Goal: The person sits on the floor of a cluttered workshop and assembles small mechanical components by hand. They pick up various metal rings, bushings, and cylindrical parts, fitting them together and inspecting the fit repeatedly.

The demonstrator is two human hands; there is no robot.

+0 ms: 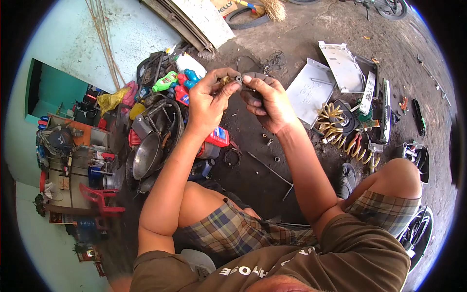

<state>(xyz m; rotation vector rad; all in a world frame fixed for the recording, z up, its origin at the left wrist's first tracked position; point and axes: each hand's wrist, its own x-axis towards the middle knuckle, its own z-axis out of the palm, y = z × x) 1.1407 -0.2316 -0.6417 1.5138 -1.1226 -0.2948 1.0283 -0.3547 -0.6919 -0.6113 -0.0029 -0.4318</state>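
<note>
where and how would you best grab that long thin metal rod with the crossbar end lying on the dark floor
Grip the long thin metal rod at mid-shaft, coming straight down from above. It lies flat on the dark concrete floor with bare ground along both sides there, so fingers can pinch across it. The crossbar end sits close to the person's leg, and small nuts lie near the upper part.

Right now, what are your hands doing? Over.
Left hand pinching small black ring. Right hand gripping dark part. Hands raised, touching. Nothing in between.
</note>
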